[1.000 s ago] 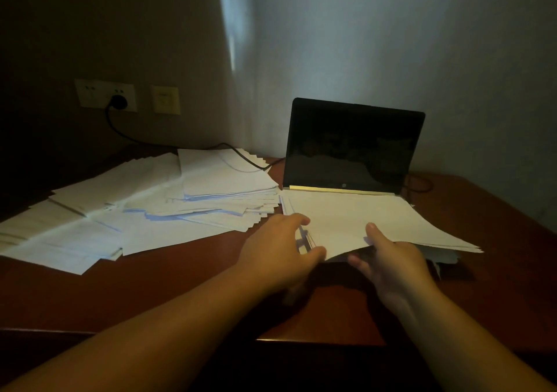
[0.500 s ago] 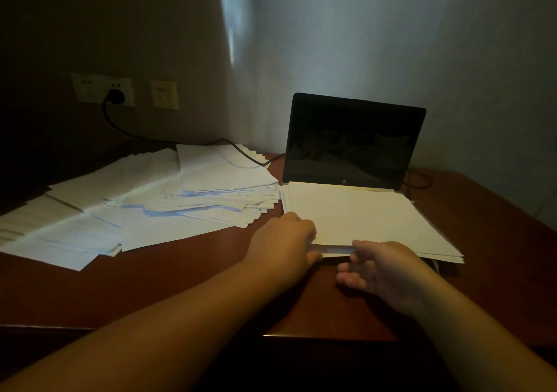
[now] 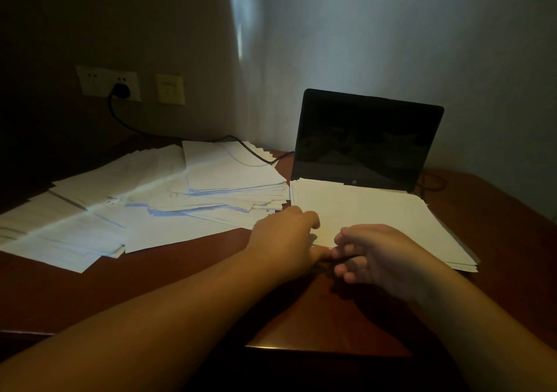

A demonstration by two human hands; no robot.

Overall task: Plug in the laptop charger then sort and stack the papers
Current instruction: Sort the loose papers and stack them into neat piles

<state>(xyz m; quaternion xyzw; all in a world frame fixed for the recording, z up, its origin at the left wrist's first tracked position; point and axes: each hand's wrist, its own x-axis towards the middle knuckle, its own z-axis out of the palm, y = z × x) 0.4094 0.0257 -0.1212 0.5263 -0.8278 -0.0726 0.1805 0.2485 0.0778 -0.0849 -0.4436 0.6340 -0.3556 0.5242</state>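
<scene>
The left hand [image 3: 284,238] curls its fingers over the near left corner of the paper stack [image 3: 376,220]; the right hand [image 3: 376,253], fingers loosely curled, touches its near edge. Whether either actually grips, I cannot tell. The stack's long axis runs away from both hands toward the laptop [image 3: 366,138], on the worktop [image 3: 180,277].

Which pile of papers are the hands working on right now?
The squared white paper stack lying on the open black laptop, both hands at its near edge. The fanned, loose white sheets farther left lie untouched.

White papers [image 3: 376,211], black laptop [image 3: 366,138]
</scene>
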